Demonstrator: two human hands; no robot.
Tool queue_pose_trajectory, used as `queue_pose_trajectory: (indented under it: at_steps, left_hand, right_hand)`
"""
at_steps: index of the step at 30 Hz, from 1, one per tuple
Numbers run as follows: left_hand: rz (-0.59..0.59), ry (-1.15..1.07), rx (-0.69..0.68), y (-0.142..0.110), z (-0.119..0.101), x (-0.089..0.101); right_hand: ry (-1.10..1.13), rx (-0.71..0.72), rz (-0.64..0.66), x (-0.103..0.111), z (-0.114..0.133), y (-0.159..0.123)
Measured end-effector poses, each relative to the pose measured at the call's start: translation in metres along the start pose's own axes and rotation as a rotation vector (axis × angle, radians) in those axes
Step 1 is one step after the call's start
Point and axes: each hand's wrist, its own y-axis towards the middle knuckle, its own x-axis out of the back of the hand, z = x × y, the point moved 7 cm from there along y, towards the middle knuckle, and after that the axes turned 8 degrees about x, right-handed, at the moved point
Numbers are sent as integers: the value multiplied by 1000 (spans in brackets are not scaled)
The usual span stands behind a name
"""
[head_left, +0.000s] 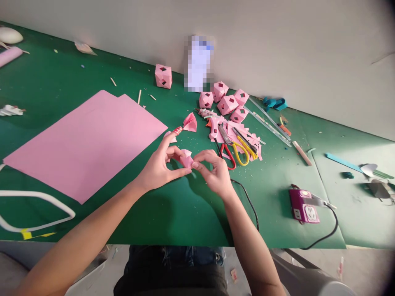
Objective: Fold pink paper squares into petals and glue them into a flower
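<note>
Between my two hands is a small folded piece of pink paper (pixel 186 160), held above the green table. My left hand (pixel 160 162) pinches its left side between thumb and fingers, with the index finger raised and wrapped in something red and white. My right hand (pixel 212 166) grips the right edge between thumb and forefinger. Just beyond the left fingertip lies another folded pink paper piece (pixel 190 122). A pink glue gun (pixel 215 126) and scissors with red and yellow handles (pixel 236 154) rest on a heap of pink paper strips (pixel 259 144), up and right of my hands.
Several finished pink paper polyhedra (pixel 227 105) cluster at the back, one (pixel 163 76) apart. A phone (pixel 199 63) leans on the wall. Large pink sheets (pixel 86 144) cover the left. Clear glue sticks (pixel 271 127) and a purple power adapter (pixel 304 205) with a black cord are right.
</note>
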Motion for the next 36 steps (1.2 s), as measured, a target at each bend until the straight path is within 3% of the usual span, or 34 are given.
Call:
queue_pose_trajectory:
  at_steps: [5, 9, 13, 19, 21, 30, 36]
  left_hand:
    - [-44, -329, 79, 4, 3, 8]
    - [-74, -455, 99, 8, 8, 16]
    - [-93, -430, 73, 8, 6, 19]
    - [-102, -284, 90, 4, 2, 13]
    - [-103, -255, 110, 3, 1, 12]
    - [-112, -71, 110, 0, 3, 16]
    - [26, 181, 81, -1, 3, 13]
  right_hand:
    - [368, -196, -221, -18, -16, -9]
    - [464, -276, -191, -43, -20, -14]
    - [196, -162, -116, -42, -14, -11]
    - [-279, 137, -370, -3, 14, -10]
    - [-329, 174, -349, -2, 19, -9]
    - [-331, 106, -250, -6, 14, -6]
    - [-82, -35, 1, -3, 2, -1]
